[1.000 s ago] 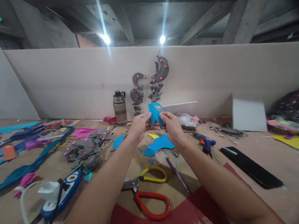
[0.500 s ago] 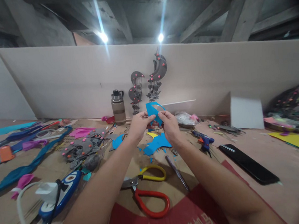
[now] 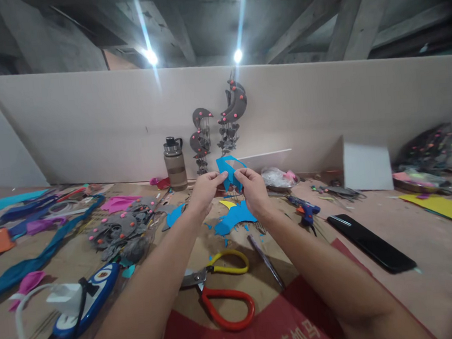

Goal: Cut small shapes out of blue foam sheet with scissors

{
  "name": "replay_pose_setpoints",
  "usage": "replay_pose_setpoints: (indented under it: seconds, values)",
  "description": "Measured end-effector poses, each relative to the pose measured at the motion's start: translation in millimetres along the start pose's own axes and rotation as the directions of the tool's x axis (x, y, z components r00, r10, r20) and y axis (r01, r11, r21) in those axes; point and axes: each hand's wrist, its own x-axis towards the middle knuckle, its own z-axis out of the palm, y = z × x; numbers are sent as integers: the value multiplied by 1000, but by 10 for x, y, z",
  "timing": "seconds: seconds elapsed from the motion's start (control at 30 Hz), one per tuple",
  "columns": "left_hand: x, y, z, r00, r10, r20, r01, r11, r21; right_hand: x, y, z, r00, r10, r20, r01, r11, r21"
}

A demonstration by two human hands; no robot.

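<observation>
Between my two hands, raised above the table, is a cut piece of blue felt-like sheet (image 3: 225, 165) with a thin curved strip along its right side. My left hand (image 3: 209, 190) pinches its left edge between thumb and fingers. On its right edge, my right hand (image 3: 251, 184) is closed in a similar pinch. Below the hands lie more blue cut pieces (image 3: 233, 219), small blue scraps and a yellow piece (image 3: 226, 204). Nearer to me rest scissors (image 3: 225, 291) with one yellow and one red handle, blades partly hidden by my left forearm. A pen (image 3: 266, 261) lies beside them.
A water bottle (image 3: 175, 164) stands by the white partition (image 3: 87, 123), where grey moon-shaped hangings (image 3: 234, 104) hang. On the right are a glue gun (image 3: 305, 210) and a black phone (image 3: 370, 241). A blue power strip (image 3: 90, 302) with cables and grey felt pieces (image 3: 120, 226) lie left.
The whole view has shifted slightly, so things appear a little further left. Both hands still grip the blue piece, and my left thumb and fingers have moved slightly on its edge.
</observation>
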Motion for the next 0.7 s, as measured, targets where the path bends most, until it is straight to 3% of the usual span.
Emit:
replay_pose_setpoints:
  seconds: [0.27, 0.5, 0.7]
  values:
    - [0, -8, 6, 995, 1, 102, 1, 1000, -26, -33, -47, 30, 999, 8, -34, -7, 999, 39]
    - [7, -22, 6, 998, 67, 22, -68, 996, 51, -62, -44, 41, 999, -19, -27, 20, 999, 28]
    - [7, -22, -1, 998, 60, 14, -61, 998, 23, -46, -57, 46, 998, 60, 21, -62, 989, 135]
